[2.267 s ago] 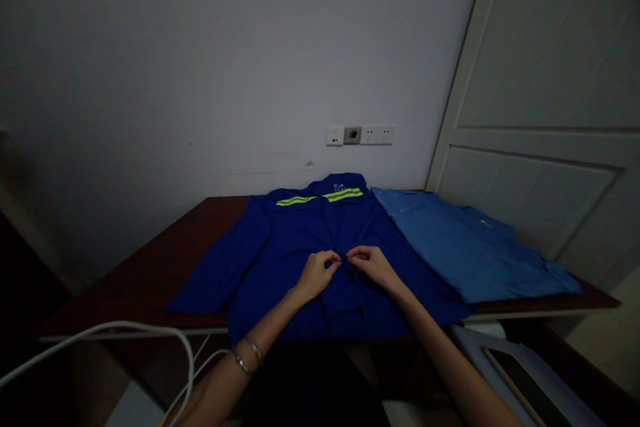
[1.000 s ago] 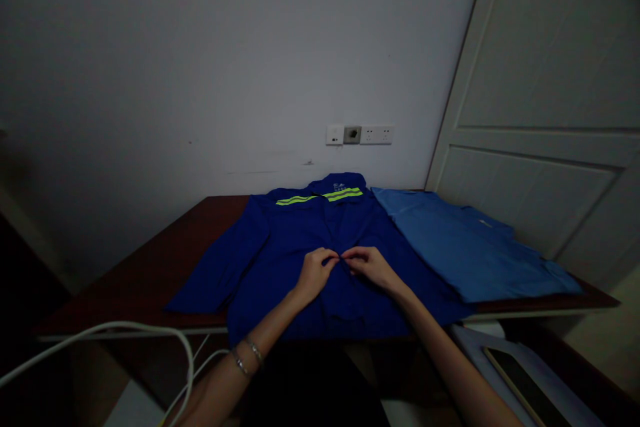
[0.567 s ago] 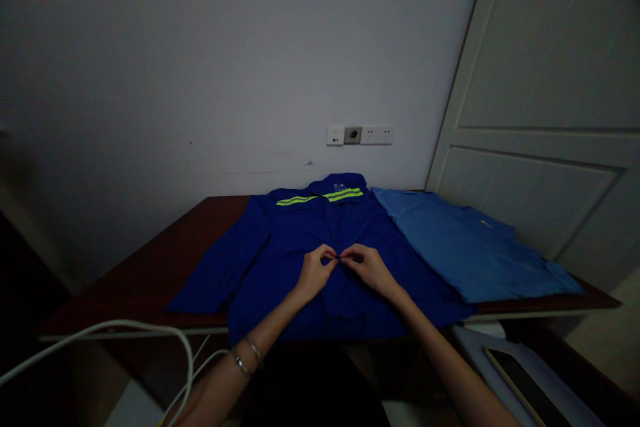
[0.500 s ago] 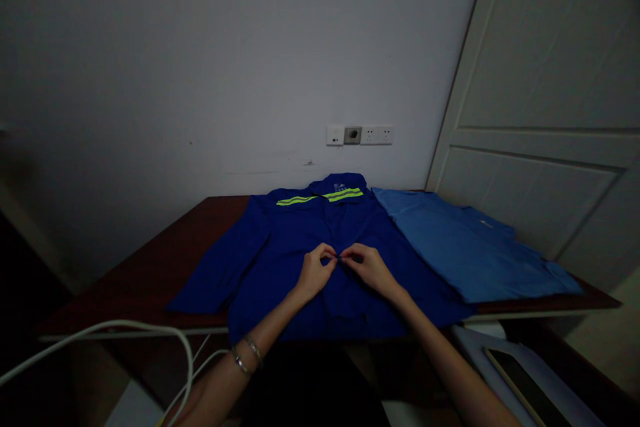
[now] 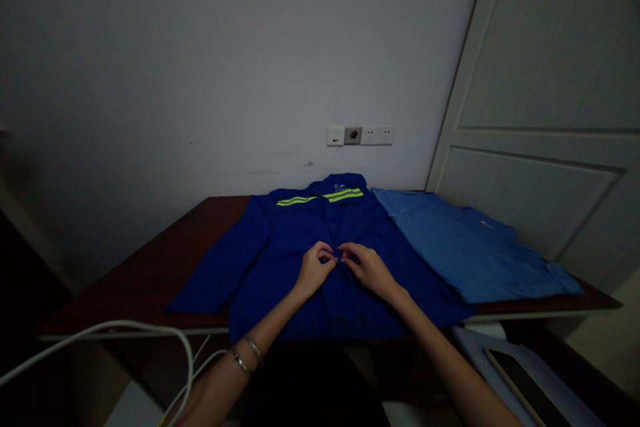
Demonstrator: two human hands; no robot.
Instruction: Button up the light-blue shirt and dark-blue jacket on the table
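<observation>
A dark blue work jacket (image 5: 295,233) lies spread front side up, with yellow-green reflective strips across the chest. At the middle of its front opening, my left hand (image 5: 316,270) pinches the cloth between thumb and forefinger. Facing it, my right hand (image 5: 369,270) holds the other side of the opening in a looser pinch, its thumb and forefinger curled at the cloth. A narrow gap separates the fingertips of the two hands. The bit of cloth or button between them is too small and dark to make out.
Beside the jacket on the right lies a light blue shirt (image 5: 450,247), on the dark red table (image 5: 150,260). A white cable (image 5: 125,325) loops at the lower left. Below the table's right front edge is a phone-like dark slab (image 5: 525,383). Wall sockets (image 5: 377,135) are behind.
The fingertips of my two hands have drawn slightly apart, and the right thumb and forefinger have loosened. The jacket and the shirt lie as before.
</observation>
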